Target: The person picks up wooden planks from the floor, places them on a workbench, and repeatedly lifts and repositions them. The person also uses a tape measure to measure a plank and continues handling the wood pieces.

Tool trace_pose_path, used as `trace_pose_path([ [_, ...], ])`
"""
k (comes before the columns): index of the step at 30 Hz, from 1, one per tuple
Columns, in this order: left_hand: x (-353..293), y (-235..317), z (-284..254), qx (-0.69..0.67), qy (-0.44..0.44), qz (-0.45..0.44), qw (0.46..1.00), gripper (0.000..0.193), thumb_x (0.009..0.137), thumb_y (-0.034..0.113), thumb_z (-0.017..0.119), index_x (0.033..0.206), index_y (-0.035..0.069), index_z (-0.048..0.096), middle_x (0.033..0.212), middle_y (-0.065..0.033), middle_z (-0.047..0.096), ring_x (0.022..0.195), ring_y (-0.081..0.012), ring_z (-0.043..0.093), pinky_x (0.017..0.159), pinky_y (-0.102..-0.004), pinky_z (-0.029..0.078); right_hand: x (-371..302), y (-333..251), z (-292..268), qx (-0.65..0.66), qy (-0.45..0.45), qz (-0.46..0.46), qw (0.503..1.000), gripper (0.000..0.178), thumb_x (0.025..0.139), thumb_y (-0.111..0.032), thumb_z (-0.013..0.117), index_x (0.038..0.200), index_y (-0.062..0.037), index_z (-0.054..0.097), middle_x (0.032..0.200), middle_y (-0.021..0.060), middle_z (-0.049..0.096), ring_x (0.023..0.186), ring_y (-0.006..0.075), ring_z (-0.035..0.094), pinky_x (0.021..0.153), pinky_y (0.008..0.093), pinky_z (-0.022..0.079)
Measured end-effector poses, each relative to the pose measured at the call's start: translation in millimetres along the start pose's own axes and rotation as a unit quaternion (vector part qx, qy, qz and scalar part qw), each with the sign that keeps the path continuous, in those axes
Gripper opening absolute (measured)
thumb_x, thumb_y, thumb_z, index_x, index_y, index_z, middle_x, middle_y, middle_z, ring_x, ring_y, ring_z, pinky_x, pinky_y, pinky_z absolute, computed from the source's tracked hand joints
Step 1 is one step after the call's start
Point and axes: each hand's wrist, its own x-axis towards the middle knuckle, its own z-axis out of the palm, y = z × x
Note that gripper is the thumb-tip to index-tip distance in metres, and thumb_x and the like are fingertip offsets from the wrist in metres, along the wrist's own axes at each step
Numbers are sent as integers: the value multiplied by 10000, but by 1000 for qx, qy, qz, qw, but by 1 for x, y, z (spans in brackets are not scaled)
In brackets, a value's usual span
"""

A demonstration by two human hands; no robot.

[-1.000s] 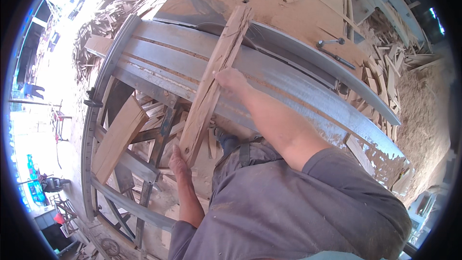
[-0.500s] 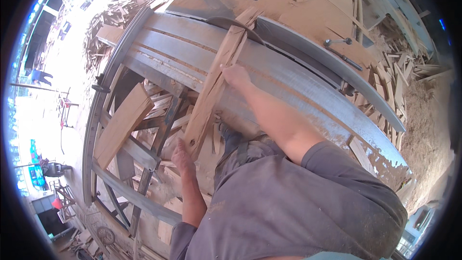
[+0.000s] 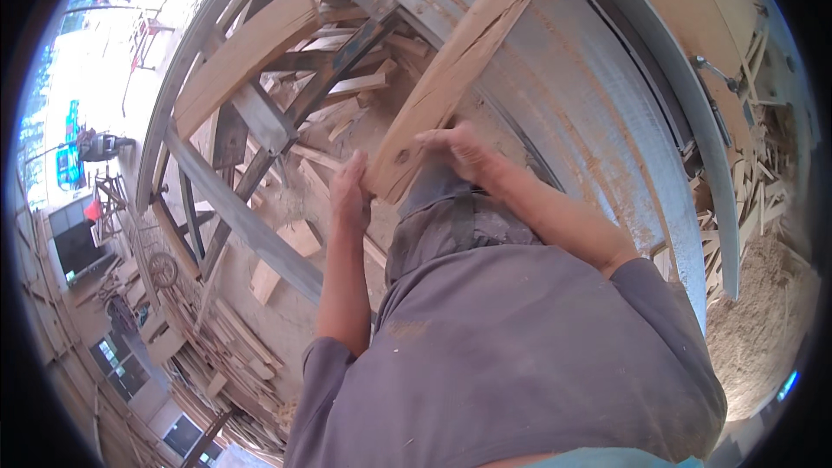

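Observation:
A long rough wooden plank [image 3: 451,69] lies slanted across a grey metal saw table [image 3: 598,104], its near end close to my body. My left hand [image 3: 349,192] presses against that near end from the left. My right hand [image 3: 459,149] grips the plank's right edge a little further up. Both hands are closed on the wood. The plank's far end runs out of view at the top.
Below the table's steel frame [image 3: 251,225] lie several wood offcuts [image 3: 338,87] and a thick beam [image 3: 247,56]. Scrap strips [image 3: 754,173] and sawdust [image 3: 763,329] pile at the right. Stacked timber [image 3: 217,338] stands at the lower left, with an open yard beyond.
My head has leaned forward and down, so the plank's near end looks much closer. My right hand has slid down the plank toward my left hand at its near end.

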Motion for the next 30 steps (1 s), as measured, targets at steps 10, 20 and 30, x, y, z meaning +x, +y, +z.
trace_pose_path([
  [10,197,69,-28,664,118,357,647,833,847,440,796,1476,-25,511,1397,-292,585,1314,-470,536,1123,-489,438,-17,-5,-8,38,-55,-49,997,637,801,-70,781,1388,22,552,1236,166,681,1149,316,679,1018,467,558],
  [20,239,92,-38,682,33,256,685,935,777,392,823,1523,50,375,1264,-321,683,1180,-475,668,997,-530,523,-62,49,-29,291,-77,-124,945,1008,776,-703,767,1426,22,510,1113,243,660,1021,414,672,973,561,539],
  [30,238,91,-40,700,46,236,673,925,792,381,771,1549,50,354,1296,-334,663,1202,-496,647,1027,-543,502,-102,30,-1,246,72,-135,957,789,922,-613,565,1484,-65,479,1124,299,640,922,416,716,847,542,612],
])
